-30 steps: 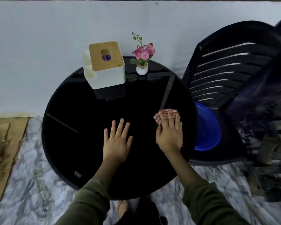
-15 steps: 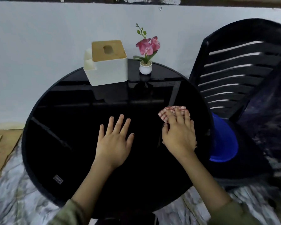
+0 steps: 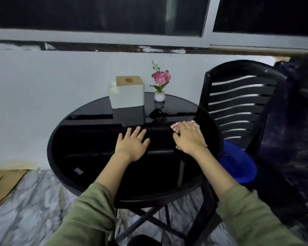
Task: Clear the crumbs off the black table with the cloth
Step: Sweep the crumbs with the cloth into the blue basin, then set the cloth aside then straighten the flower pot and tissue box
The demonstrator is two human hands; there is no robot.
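The round black glass table fills the middle of the view. My right hand presses flat on a red-and-white checked cloth near the table's right edge; only the cloth's far end shows past my fingers. My left hand lies flat on the glass at the centre, fingers spread, holding nothing. No crumbs are discernible on the dark, reflective surface.
A white tissue box with a wooden lid and a small potted pink orchid stand at the table's far edge. A black slatted chair stands to the right, with a blue basin on its seat beside the table rim.
The camera has risen and tilted up, so the window and the table legs now show. Both hands stay in about the same places on the table.
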